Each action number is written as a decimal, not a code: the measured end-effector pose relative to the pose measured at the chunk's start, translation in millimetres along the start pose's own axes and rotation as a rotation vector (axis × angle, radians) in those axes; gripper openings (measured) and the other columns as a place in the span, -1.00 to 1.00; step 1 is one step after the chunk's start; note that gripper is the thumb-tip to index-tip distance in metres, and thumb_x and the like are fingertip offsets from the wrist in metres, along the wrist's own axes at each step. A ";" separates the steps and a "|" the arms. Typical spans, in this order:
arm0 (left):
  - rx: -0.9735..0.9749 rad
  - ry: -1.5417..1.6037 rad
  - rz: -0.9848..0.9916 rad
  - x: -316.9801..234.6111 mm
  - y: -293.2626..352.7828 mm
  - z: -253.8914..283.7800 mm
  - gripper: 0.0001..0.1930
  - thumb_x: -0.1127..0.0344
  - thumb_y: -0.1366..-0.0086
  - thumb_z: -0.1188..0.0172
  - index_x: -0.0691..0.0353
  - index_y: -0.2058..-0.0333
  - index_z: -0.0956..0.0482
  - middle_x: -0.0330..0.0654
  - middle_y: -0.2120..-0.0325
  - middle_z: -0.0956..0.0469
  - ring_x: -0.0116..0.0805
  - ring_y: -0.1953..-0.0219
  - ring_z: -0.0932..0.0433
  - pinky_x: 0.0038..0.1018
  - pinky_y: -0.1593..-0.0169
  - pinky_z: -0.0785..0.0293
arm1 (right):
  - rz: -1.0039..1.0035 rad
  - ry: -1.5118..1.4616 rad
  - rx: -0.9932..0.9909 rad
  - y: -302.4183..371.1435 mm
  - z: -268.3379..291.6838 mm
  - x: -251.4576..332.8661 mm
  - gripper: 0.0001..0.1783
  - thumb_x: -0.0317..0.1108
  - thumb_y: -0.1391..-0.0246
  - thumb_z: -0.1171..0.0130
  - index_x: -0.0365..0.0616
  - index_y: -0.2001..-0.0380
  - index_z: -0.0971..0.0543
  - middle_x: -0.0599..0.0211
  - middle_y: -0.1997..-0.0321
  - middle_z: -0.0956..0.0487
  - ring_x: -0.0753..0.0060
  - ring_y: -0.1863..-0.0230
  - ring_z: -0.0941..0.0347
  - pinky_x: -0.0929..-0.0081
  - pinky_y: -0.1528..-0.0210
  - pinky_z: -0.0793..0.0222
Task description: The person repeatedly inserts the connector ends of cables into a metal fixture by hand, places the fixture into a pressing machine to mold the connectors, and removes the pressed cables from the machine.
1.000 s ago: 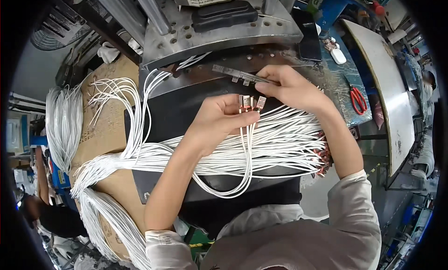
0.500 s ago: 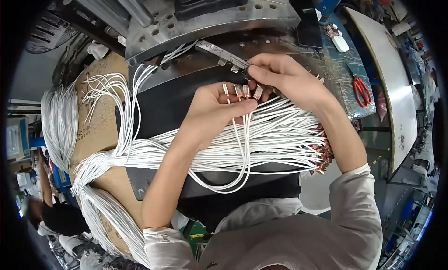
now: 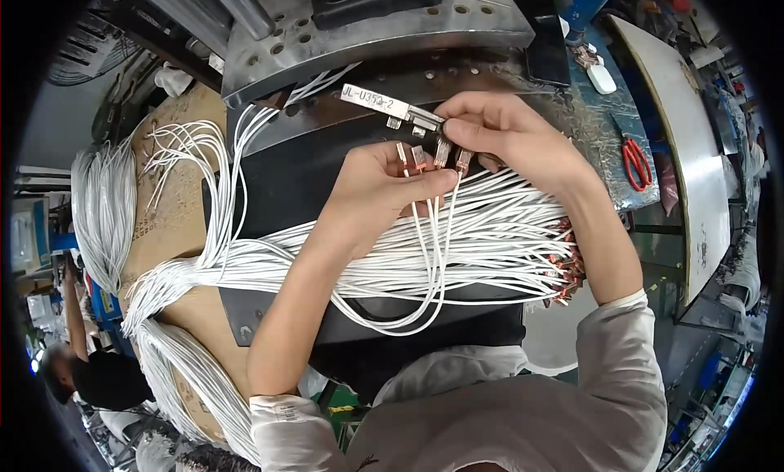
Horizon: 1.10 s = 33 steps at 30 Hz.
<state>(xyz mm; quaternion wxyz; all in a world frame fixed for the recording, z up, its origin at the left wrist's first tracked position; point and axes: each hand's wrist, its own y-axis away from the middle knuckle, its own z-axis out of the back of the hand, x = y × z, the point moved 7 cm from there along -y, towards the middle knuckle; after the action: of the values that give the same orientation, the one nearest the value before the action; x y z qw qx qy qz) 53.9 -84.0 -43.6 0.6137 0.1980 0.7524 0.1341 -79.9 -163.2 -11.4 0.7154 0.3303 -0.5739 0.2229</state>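
Observation:
Between its thumb and fingers, my left hand (image 3: pixel 367 194) pinches several white wires whose flat copper-coloured terminals (image 3: pixel 442 153) stand up above the fingertips. The wires loop down from the grip. My right hand (image 3: pixel 523 149) is closed on the right end of a narrow metal bar tool (image 3: pixel 377 103), which has a pale printed face and small metal tabs along its lower edge. The tool sits just above the terminals, tilted down to the right. Whether it touches any of them is hard to tell. Beneath both hands lies a thick bundle of white wires (image 3: pixel 474 256), with terminals at its right end.
A heavy steel press plate (image 3: pixel 376 51) stands behind the hands. More white wire coils (image 3: pixel 106 219) lie at the left on cardboard (image 3: pixel 175 186). Red-handled pliers (image 3: pixel 635 163) and a white mouse-shaped object (image 3: pixel 601 80) rest on the blue surface at right. Another person (image 3: pixel 102 374) is at far left.
The metal tool has rolled so its printed face turns brighter toward me. The terminals in my left hand have shifted slightly right, and one now stands higher, close to the tool.

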 end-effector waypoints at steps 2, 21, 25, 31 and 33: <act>-0.023 0.041 -0.006 0.7 1.6 0.3 -0.79 0.40 -0.24 -0.41 0.33 0.21 -0.62 -0.21 0.38 -0.65 -0.52 0.37 -0.61 -0.58 0.32 -0.51 | -0.037 -0.016 0.047 0.1 -2.1 -3.1 -0.67 -0.22 -0.29 -0.22 -0.26 0.04 -0.58 0.56 0.36 -0.57 0.82 0.42 -0.35 0.75 0.41 -0.23; 0.039 0.108 -0.027 -2.7 9.0 0.0 -0.72 0.39 -0.26 -0.39 0.37 0.09 -0.62 -0.22 0.37 -0.65 -0.51 0.37 -0.63 -0.58 0.25 -0.63 | -0.004 -0.018 0.103 0.4 3.6 -6.9 -0.65 -0.51 -0.07 -0.36 -0.34 0.06 -0.58 0.31 0.25 -0.69 0.69 0.34 -0.53 0.70 0.30 -0.42; 0.064 0.077 0.009 -5.4 15.8 5.8 -0.65 0.41 -0.27 -0.37 0.40 0.00 -0.59 -0.19 0.33 -0.66 -0.48 0.33 -0.65 -0.55 0.21 -0.66 | -0.008 0.013 0.029 -2.1 12.9 -7.3 -0.62 -0.52 -0.03 -0.40 -0.34 0.05 -0.59 0.30 0.28 -0.70 0.68 0.36 -0.56 0.69 0.33 -0.44; 0.085 0.042 -0.004 -3.9 11.9 5.5 -0.62 0.42 -0.26 -0.37 0.41 -0.04 -0.59 -0.14 0.35 -0.67 -0.44 0.35 -0.68 -0.56 0.26 -0.68 | -0.014 0.048 0.009 -5.2 16.8 -8.1 -0.59 -0.50 0.03 -0.46 -0.32 0.07 -0.63 0.30 0.34 -0.71 0.65 0.37 -0.59 0.69 0.35 -0.44; 0.076 0.044 -0.008 -3.7 12.3 4.7 -0.63 0.42 -0.26 -0.37 0.41 -0.03 -0.60 -0.14 0.35 -0.67 -0.44 0.36 -0.67 -0.56 0.26 -0.68 | -0.017 0.060 0.020 -5.1 16.6 -9.7 -0.59 -0.50 0.04 -0.46 -0.33 0.07 -0.64 0.30 0.35 -0.71 0.65 0.39 -0.58 0.69 0.35 -0.44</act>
<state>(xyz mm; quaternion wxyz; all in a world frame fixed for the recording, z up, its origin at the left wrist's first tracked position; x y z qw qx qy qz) 60.8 -75.0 -35.8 0.5896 0.2151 0.7711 0.1072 -89.8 -178.1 -19.8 0.7308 0.3353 -0.5471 0.2325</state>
